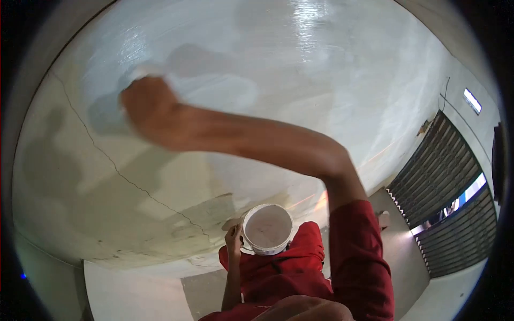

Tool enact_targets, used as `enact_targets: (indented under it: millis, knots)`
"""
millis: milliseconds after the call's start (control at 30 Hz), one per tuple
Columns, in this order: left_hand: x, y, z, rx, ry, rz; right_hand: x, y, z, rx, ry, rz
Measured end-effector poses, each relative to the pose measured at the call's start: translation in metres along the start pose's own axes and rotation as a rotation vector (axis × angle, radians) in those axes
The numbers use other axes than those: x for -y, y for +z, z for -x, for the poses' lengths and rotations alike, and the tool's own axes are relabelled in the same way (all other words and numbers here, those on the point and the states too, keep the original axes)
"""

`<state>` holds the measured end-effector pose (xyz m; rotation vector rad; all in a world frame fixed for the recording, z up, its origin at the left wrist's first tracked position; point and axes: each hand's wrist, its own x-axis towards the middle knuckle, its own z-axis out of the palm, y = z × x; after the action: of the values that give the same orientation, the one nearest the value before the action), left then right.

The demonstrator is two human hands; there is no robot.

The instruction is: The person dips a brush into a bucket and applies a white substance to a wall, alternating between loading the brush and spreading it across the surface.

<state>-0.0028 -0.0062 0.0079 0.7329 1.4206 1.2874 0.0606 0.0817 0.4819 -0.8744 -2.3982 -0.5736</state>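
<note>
My right hand (150,104) is raised across to the upper left against the wall (300,101). Motion blurs it, but its fingers look closed round something. A pale edge of that thing shows above the knuckles; its kind cannot be made out. Low in front of my body, my left hand (233,239) grips the side of a white bucket (267,250). The bucket's mouth faces up, and whitish residue coats its inside. Around my right hand the wall looks wet and glossy, with whitish streaks.
A long crack (115,167) runs down the duller, yellowish left part of the wall. At the right is a dark slatted shutter (444,166) with a bright gap. Grey floor (399,241) lies below it. My shadow falls on the wall at left.
</note>
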Motion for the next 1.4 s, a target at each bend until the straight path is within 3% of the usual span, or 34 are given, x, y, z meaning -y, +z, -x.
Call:
enact_targets:
  millis: [67, 200, 233, 300, 400, 433, 467, 533, 600, 633, 733, 800, 900, 933, 1000, 1100, 1200, 1233, 1333, 1400]
  knots:
    - [0.008, -0.002, -0.008, -0.029, 0.013, -0.047, 0.019, 0.010, -0.028, 0.043, -0.165, -0.204]
    - [0.009, -0.004, -0.009, -0.035, 0.011, -0.071, -0.016, 0.023, -0.052, -0.183, 0.113, -0.182]
    - [0.003, -0.002, -0.004, -0.029, 0.012, -0.069, -0.050, 0.008, -0.046, -0.110, 0.166, -0.200]
    - [-0.006, 0.001, 0.001, -0.038, 0.008, -0.098, -0.139, 0.003, -0.023, -0.376, 0.161, -0.122]
    - [0.000, -0.001, -0.005, -0.025, -0.027, -0.061, -0.291, -0.052, 0.040, -0.480, -0.302, 0.372]
    - [-0.004, 0.002, -0.001, -0.028, -0.021, -0.044, -0.278, -0.091, 0.065, -0.251, 0.471, -0.206]
    - [-0.003, 0.002, -0.003, -0.025, -0.020, -0.039, -0.336, -0.098, 0.087, -0.299, 0.370, -0.137]
    - [0.000, 0.000, -0.005, -0.013, -0.022, -0.036, -0.330, -0.140, 0.122, -0.238, 0.750, -0.060]
    - [-0.001, 0.000, -0.005, -0.005, -0.007, -0.049, -0.401, -0.155, 0.142, -0.203, 0.728, 0.106]
    - [0.001, -0.001, -0.007, -0.007, -0.009, -0.043, -0.400, -0.168, 0.141, -0.122, 0.742, 0.224]
    - [0.008, -0.003, -0.012, -0.002, 0.008, -0.040, -0.393, -0.168, 0.141, -0.445, 0.790, 0.798]
    - [0.007, -0.003, -0.010, -0.008, 0.030, -0.031, -0.381, -0.172, 0.126, -0.388, 0.880, 0.729]
    - [0.008, -0.004, -0.010, 0.004, 0.017, -0.001, -0.378, -0.153, 0.090, -0.369, 0.831, 0.779]
    - [0.010, -0.005, -0.008, 0.009, 0.002, 0.004, -0.384, -0.147, 0.079, -0.273, 0.765, 0.761]
    - [0.009, -0.005, -0.010, 0.014, -0.016, 0.018, -0.322, -0.131, 0.052, -0.323, 0.749, 0.663]
    - [0.006, -0.004, -0.006, 0.004, -0.007, 0.027, -0.299, -0.113, 0.016, -0.356, 0.564, 0.682]
    - [0.011, -0.005, -0.009, 0.003, 0.002, 0.012, -0.197, -0.118, -0.013, -0.334, 0.598, 0.464]
    - [0.008, -0.004, -0.008, 0.000, -0.013, 0.016, -0.202, -0.103, -0.016, -0.583, 0.177, 0.629]
    - [0.002, -0.003, -0.003, -0.004, -0.014, 0.023, -0.164, -0.101, -0.045, -0.576, 0.130, 0.650]
    - [0.005, -0.005, -0.005, 0.004, 0.011, 0.027, -0.113, -0.109, -0.068, -0.400, 0.318, 0.493]
